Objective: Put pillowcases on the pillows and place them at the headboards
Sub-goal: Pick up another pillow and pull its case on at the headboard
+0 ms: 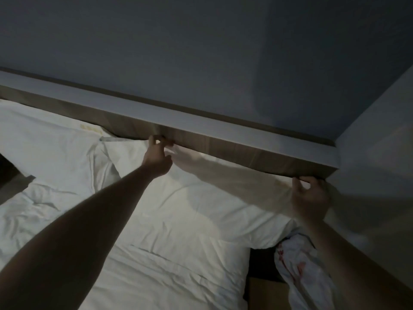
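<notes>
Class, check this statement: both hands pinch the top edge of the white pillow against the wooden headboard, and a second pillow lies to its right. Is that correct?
One detail is wrong. The head view shows the left hand and right hand pinching the pillow's top edge at the wooden headboard, but the second pillow lies to its left, not its right.

Bed (169,276) w/ 2 pillows (55,139)

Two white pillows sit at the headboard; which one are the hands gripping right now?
The right-hand pillow: the left hand pinches its upper left corner and the right hand its upper right. The other pillow, further left, is untouched.
</notes>
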A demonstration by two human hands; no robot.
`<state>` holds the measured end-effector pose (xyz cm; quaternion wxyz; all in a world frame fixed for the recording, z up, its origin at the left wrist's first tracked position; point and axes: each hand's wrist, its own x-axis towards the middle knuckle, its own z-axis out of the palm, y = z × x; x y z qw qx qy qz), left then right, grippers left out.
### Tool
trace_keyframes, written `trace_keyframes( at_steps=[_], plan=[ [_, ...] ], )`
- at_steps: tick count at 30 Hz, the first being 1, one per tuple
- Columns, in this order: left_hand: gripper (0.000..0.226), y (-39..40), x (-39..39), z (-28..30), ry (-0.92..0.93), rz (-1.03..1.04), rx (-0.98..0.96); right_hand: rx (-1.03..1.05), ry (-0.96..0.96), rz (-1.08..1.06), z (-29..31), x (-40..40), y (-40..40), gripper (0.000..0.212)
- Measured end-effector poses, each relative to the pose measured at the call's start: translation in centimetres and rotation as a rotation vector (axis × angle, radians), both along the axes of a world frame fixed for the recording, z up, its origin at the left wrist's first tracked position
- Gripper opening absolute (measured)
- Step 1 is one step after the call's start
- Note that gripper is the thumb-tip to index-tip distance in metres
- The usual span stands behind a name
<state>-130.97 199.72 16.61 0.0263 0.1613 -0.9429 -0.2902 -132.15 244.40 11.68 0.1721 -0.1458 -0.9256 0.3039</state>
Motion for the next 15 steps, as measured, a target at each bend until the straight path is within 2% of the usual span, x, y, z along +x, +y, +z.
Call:
trace_keyframes(
  at_steps=[3,6,8,10,12,15],
  plan=[
    [0.051,0.4,3.3,-1.5,0.158,0.172,0.040,-0.092,0.022,-0.079,-0.9,2.9,0.8,0.057],
    [0.067,-0.3,5.2,-3.3,0.047,0.419,0.183,-0.242,-0.005,-0.158,-3.8,7.6,1.5,0.084],
    [0.076,-1.9,4.7,-3.9,-0.047,0.565,0.338,-0.474,-0.128,-0.199,-5.1,9.4,1.0,0.094],
    [0.091,-5.0,2.8,-4.6,-0.064,0.658,0.469,-0.669,-0.235,-0.201,-5.3,9.6,0.0,0.089],
    [0.098,-8.1,0.5,-5.6,-0.055,0.667,0.552,-0.752,-0.311,-0.171,-5.3,8.8,-0.6,0.085],
    [0.075,-7.1,-1.0,-2.5,0.002,0.654,0.724,-0.790,-0.327,-0.177,-5.6,7.6,-0.5,0.078]
  ],
)
